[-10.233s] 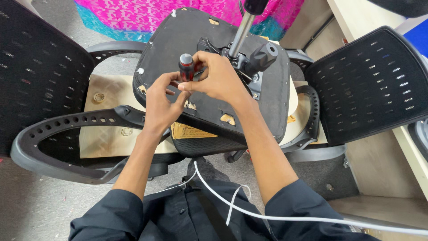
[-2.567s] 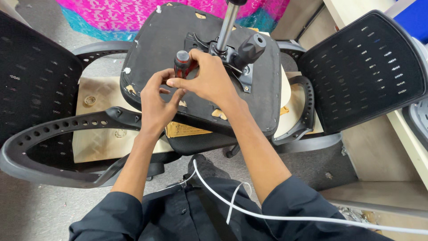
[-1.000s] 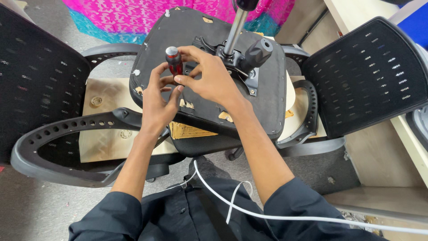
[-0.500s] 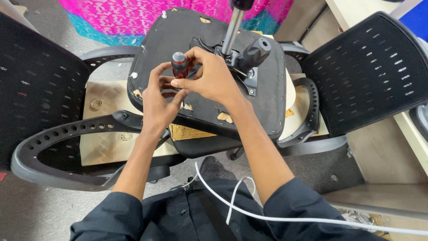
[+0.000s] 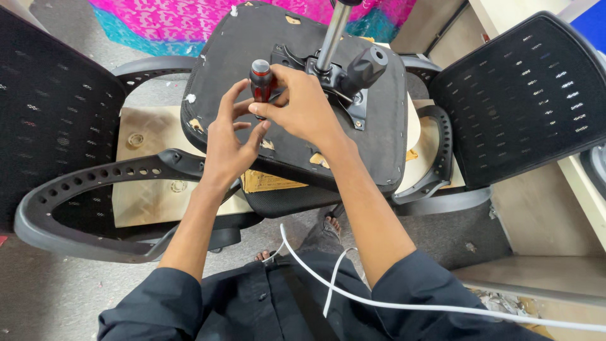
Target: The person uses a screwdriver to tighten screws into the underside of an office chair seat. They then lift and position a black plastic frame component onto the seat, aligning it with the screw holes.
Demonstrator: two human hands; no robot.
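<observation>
An office chair seat [image 5: 379,136] lies upside down in front of me, its black underside up, with a metal mechanism plate [image 5: 341,76] and a gas-lift column [image 5: 333,31] sticking up. My right hand [image 5: 303,104] grips a red-and-black screwdriver [image 5: 260,77] held upright over the seat's left part. My left hand [image 5: 228,142] is beside it, fingers around the lower shaft near the tip, which is hidden behind the fingers.
A black mesh chair back [image 5: 530,95] stands at the right, another dark mesh panel [image 5: 44,113] at the left. A curved black armrest frame [image 5: 101,183] lies at the lower left. Wooden board [image 5: 151,189] under the seat. A white cable [image 5: 391,303] crosses my lap.
The screwdriver and both hands have stayed on the same spot of the seat underside, with small shifts of the fingers and of the handle's tilt.
</observation>
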